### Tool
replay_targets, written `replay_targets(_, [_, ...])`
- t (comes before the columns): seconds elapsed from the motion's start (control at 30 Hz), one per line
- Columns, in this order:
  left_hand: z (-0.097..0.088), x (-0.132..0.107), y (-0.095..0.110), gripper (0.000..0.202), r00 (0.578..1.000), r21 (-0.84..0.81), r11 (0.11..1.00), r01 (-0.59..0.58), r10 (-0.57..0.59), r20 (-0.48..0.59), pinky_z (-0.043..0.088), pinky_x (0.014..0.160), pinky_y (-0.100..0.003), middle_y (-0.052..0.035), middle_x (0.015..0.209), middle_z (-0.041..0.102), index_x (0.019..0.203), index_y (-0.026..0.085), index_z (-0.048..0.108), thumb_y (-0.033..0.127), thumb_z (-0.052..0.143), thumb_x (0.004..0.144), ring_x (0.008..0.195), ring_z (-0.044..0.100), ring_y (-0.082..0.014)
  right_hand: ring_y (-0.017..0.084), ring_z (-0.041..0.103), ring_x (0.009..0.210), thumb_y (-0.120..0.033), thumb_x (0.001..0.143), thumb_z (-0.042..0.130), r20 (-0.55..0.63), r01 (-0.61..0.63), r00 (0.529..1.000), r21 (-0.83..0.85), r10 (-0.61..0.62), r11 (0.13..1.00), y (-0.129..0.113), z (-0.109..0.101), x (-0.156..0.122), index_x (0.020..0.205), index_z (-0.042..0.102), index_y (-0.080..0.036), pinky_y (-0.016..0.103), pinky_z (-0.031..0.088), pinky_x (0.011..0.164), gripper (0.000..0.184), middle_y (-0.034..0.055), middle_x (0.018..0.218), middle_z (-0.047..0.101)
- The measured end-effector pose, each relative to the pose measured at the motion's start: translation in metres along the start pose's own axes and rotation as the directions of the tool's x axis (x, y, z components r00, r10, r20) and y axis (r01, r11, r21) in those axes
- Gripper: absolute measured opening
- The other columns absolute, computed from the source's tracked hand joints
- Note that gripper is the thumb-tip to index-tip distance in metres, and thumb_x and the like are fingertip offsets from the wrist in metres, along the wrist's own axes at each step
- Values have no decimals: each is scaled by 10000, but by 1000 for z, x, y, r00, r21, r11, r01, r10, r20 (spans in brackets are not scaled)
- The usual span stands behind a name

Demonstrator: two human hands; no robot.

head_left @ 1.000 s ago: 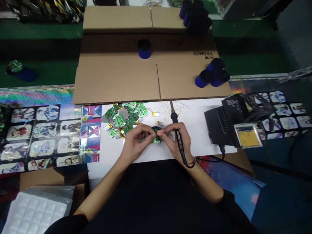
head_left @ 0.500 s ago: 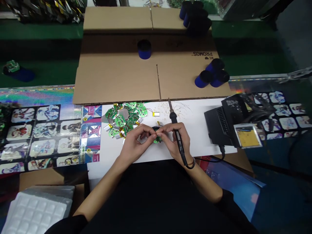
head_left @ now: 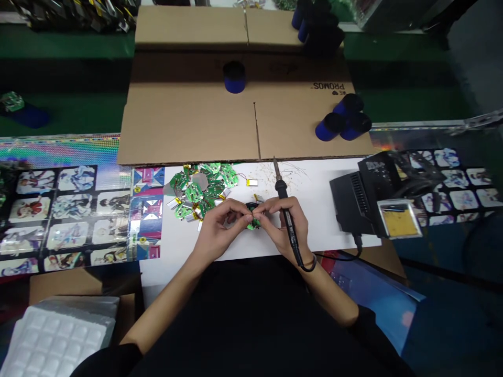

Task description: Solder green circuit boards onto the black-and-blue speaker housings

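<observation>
At twelve o'clock a cardboard sheet carries blue cylinders, at three o'clock sits a black power unit, at nine o'clock lies a printed picture sheet, and at seven o'clock rests a white foam tray.

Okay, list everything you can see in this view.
Green circuit boards: many, green, heaped on white paper sheet.
Flat battery cells: several, silver, among the boards.
Round cylinders: at least seven, blue and black, on brown cardboard sheet.
Boxy soldering station: one, black, far right.
Sponge in clear holder: one, yellow, beside station.
Foam tray: one, white, lower left.
Printed picture sheets: two, multicoloured, either side.
Small circuit board: one, green, between hands.
Soldering iron: one, black, in right hand.
Left hand: one, pinching small board.
Right hand: one, gripping iron.
</observation>
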State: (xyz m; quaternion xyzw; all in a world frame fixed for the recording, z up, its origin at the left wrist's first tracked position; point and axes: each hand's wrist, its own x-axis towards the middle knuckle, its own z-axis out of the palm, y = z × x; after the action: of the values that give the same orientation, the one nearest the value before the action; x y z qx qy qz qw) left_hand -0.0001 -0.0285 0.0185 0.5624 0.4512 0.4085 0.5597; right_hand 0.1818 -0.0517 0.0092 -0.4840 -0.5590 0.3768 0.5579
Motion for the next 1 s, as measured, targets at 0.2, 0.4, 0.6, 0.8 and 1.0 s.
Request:
replay_targets(0.2, [-1, 2, 4, 110, 998, 88, 994, -68, 68, 12, 430, 669, -297, -39, 873, 721, 910, 201, 750, 289, 787, 966, 771, 595, -158, 169, 793, 916, -224, 953, 794, 22, 36, 999, -38, -36, 999, -2, -1, 3, 1037, 534, -287, 382, 686, 844, 280, -19, 957, 784])
replay_targets(0.4, [-4, 0, 15, 48, 976, 332, 919, -214, 216, 29, 431, 652, -286, -17, 853, 721, 924, 201, 741, 196, 743, 972, 730, 573, -138, 170, 789, 921, -199, 973, 773, 83, 43, 996, -98, -35, 994, -4, -6, 1, 1028, 533, -285, 378, 674, 836, 260, -10, 969, 775])
replay_targets(0.6, [-3, -1, 12, 85, 996, 147, 985, -89, 86, 30, 440, 651, -280, -40, 892, 706, 913, 200, 739, 256, 759, 974, 757, 575, -147, 161, 781, 889, -215, 973, 780, 64, 49, 997, -103, -42, 993, -7, -4, 1, 1014, 511, -285, 373, 682, 818, 281, -20, 959, 777])
replay_targets(0.8, [0, 1, 3, 168, 997, -179, 981, 71, -65, 39, 507, 710, -266, -47, 899, 698, 880, 190, 737, 319, 836, 922, 825, 644, -158, 158, 782, 888, -198, 965, 782, 44, 48, 998, -96, -44, 994, -5, -2, 0, 1022, 515, -282, 356, 675, 800, 285, -27, 953, 771])
replay_targets(1.0, [-2, 1, 4, 229, 992, -190, 974, 122, -112, 60, 514, 724, -266, -54, 934, 695, 902, 181, 737, 379, 850, 921, 873, 653, -170, 166, 769, 910, -155, 949, 762, 78, 97, 993, -104, -89, 990, -4, -3, -2, 1064, 533, -284, 376, 655, 854, 287, -17, 980, 760])
